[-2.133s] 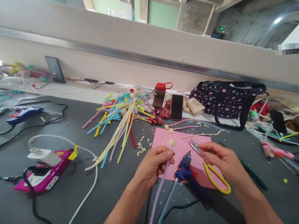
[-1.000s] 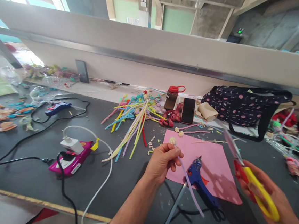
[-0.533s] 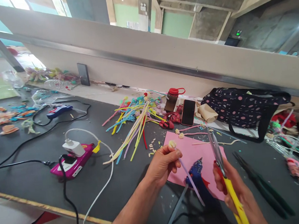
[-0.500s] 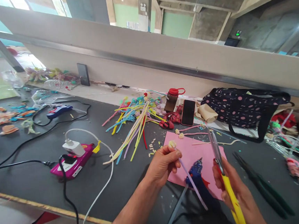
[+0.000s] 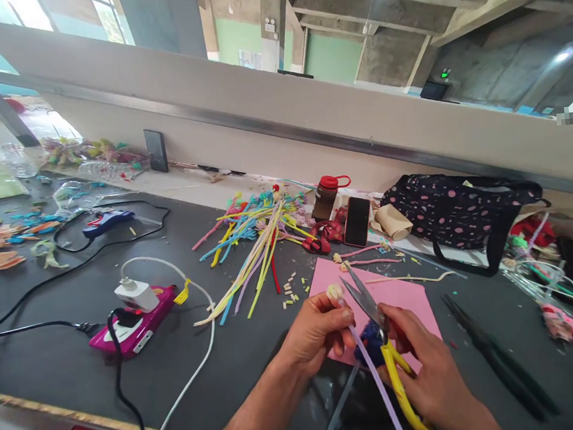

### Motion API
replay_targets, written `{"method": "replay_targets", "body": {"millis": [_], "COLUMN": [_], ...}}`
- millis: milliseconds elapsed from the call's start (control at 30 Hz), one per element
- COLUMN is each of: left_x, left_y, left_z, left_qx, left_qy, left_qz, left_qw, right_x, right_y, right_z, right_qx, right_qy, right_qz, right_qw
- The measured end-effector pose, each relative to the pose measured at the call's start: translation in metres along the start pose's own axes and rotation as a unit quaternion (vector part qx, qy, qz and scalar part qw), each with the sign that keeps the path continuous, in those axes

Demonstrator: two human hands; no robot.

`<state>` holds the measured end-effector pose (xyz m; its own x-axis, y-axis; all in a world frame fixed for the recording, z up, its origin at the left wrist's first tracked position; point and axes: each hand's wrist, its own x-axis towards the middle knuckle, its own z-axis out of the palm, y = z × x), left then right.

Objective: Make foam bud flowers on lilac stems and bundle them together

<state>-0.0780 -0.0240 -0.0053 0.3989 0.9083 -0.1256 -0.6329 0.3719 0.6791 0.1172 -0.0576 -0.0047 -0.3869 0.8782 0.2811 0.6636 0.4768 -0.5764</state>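
Between the thumb and fingers of my left hand (image 5: 317, 333) is a lilac pipe cleaner (image 5: 380, 384) with a small cream flower-like head (image 5: 334, 292) on top. Its long tail slants down to the right. My right hand (image 5: 433, 369) grips yellow-handled scissors (image 5: 367, 303), whose blades are parted and point up left, close beside the cream head. Below both hands a blue glue gun (image 5: 367, 347) rests on a pink sheet (image 5: 409, 303), partly covered by the scissors and fingers. Two pink stems (image 5: 365, 261) with cream heads lie at the sheet's far edge.
Colourful pipe cleaners (image 5: 250, 258) are heaped at centre, with small cut bits (image 5: 289, 288) nearby. Dark green pliers (image 5: 499, 357) lie at right. A magenta power strip (image 5: 136, 328) with cables is at left. A bottle (image 5: 324, 201), phone (image 5: 356, 221) and patterned bag (image 5: 457, 217) stand behind.
My right hand has brought the scissors left and turned them, so the blades now lie by the cream head instead of pointing upright. My left hand keeps its hold on the pipe cleaner.
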Motion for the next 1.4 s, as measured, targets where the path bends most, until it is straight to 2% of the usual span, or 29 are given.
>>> {"method": "replay_targets", "body": {"millis": [333,633,900,1233,1400], "left_x": [0.0,0.0,-0.002,-0.002,-0.002], "left_y": [-0.004,-0.004,-0.002,-0.003,-0.004], "left_z": [0.001,-0.001,0.001,0.002,0.0], "left_qx": [0.019,0.025,0.048,0.061,0.06], "left_qy": [-0.036,-0.085,-0.084,-0.101,-0.105], "left_qz": [-0.004,-0.01,-0.026,-0.023,-0.022], "left_qw": [0.999,0.996,0.995,0.993,0.992], "right_x": [-0.002,-0.007,-0.007,-0.006,-0.007], "right_y": [0.011,0.013,0.011,0.006,0.01], "right_z": [0.006,0.007,0.008,0.008,0.01], "right_qx": [-0.016,0.0,0.022,-0.008,-0.015], "right_qy": [0.007,-0.01,-0.023,0.014,0.009], "right_qz": [-0.073,-0.066,-0.053,-0.087,-0.086], "right_qw": [0.997,0.998,0.998,0.996,0.996]}}
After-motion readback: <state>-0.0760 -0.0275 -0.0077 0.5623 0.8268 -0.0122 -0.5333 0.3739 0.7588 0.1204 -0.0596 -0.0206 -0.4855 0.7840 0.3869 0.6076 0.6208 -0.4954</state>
